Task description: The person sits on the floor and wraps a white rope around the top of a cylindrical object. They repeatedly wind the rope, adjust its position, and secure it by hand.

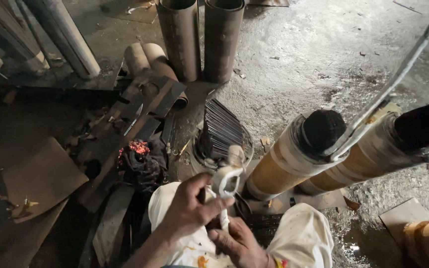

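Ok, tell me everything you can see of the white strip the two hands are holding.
The white cloth-like strip looks soft and twisted, looped at its top with a knotted end sticking up. It runs downward between both hands: the left hand pinches the loop with thumb and fingers, the right hand grips its lower part. It sits before the dark ribbed cylinder.

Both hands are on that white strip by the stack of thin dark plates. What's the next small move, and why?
Probably pull the white strip taut. The left hand pinches its upper loop, the right hand grips its lower end, and it sits slack just short of the plate stack.
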